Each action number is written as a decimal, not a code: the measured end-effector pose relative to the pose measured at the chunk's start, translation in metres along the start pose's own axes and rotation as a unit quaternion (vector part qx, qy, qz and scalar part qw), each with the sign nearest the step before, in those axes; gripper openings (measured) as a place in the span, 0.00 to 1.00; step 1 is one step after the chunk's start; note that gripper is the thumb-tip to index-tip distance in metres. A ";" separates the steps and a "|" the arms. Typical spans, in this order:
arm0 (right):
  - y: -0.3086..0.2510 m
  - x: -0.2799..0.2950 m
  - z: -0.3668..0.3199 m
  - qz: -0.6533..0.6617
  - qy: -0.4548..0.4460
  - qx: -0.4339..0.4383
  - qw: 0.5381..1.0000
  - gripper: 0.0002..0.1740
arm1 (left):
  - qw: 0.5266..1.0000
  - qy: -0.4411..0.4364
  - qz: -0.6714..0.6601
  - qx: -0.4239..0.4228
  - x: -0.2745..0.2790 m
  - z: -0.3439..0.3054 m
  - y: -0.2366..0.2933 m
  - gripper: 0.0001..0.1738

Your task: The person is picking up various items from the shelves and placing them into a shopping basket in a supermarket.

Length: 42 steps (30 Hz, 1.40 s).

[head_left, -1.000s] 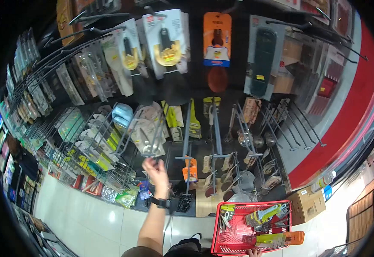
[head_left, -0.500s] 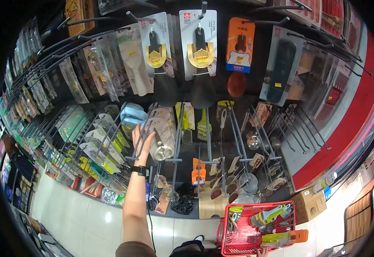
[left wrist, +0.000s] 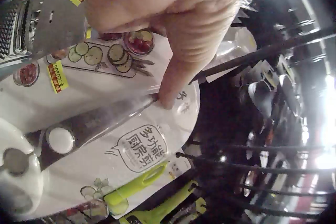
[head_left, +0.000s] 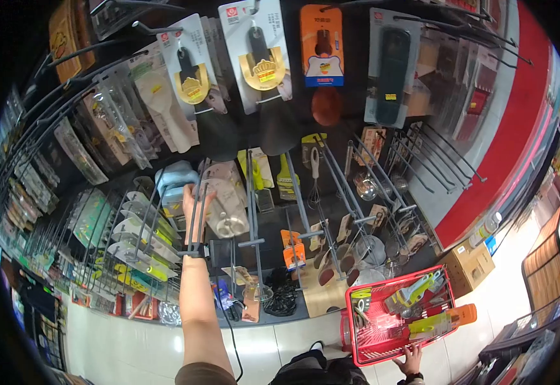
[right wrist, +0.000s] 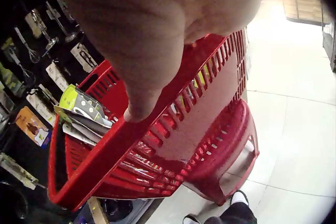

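Note:
My left hand (head_left: 196, 208) reaches among the hooks, between a light-blue packaged item (head_left: 176, 176) and a white scissors card (head_left: 228, 206). In the left wrist view the thumb of that hand (left wrist: 178, 14) is extended and touches the card (left wrist: 144, 148) near the scissors' covered blades (left wrist: 105, 124); the other fingertips are hidden. A metal grater (left wrist: 47, 22) overlaps the card. At lower right my right hand (head_left: 411, 360) holds the rim of a red basket (head_left: 355, 340); in the right wrist view that hand (right wrist: 152, 35) has its thumb over the rim (right wrist: 100, 163).
The basket holds several green and grey packaged utensils (head_left: 415, 292). A red stool (right wrist: 223, 153) stands under it. Long metal hooks (head_left: 299, 199) project around the left arm. Spatulas (head_left: 264, 70) hang above, and a cardboard box (head_left: 469, 266) stands right of the basket.
My left hand first rose from the lower hook ends to the hanging goods, then moved deeper between the hooks. More of my right hand shows at the basket rim.

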State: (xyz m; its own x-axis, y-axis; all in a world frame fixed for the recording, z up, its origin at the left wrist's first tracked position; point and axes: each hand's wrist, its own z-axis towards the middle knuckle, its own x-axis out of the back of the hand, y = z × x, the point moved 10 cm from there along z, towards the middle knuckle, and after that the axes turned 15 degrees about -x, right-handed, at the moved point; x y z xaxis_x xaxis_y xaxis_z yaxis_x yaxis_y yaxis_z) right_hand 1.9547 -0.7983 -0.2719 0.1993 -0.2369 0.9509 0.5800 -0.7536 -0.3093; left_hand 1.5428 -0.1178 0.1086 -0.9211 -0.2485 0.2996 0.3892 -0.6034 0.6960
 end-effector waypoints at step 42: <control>-0.013 0.021 0.001 -0.004 0.003 -0.034 0.999 0.32 | 0.938 -0.008 -0.347 0.013 0.086 -0.154 0.064 0.13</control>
State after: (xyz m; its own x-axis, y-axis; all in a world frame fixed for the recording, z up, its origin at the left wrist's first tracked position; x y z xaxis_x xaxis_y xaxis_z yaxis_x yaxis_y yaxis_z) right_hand 1.9524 -0.7929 -0.2479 0.1910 -0.2342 0.9533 0.5261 -0.7954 -0.3008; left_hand 1.4872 -0.2949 0.0786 -0.9524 0.2086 -0.2223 -0.3040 -0.5977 0.7418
